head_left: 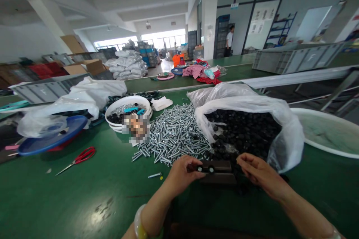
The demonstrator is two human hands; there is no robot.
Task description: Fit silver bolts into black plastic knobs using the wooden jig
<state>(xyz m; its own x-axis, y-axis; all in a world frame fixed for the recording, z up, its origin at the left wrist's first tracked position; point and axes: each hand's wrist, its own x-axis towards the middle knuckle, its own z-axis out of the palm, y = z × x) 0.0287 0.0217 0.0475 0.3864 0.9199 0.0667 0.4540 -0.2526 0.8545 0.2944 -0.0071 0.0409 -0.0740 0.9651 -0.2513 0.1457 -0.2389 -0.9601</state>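
Observation:
My left hand (183,171) has its thumb and fingers closed round the left end of a dark block (220,179) low in the middle of the view. Two small black round pieces with bright centres (211,169) sit along the block's top, one of them at my left fingertips. At the block's other end, my right hand (258,173) is pinched; anything between its fingertips is too small to make out. Just beyond the hands lies a heap of silver screws (176,130). A clear plastic bag (291,134) beside it spills black round caps (244,130).
Red-handled scissors (85,154) and a single screw (154,175) lie on the green table (117,183) to the left. White tubs (112,127) and a blue tray (53,140) stand farther back. A white basin (331,134) is at right. A person (229,41) stands in the background.

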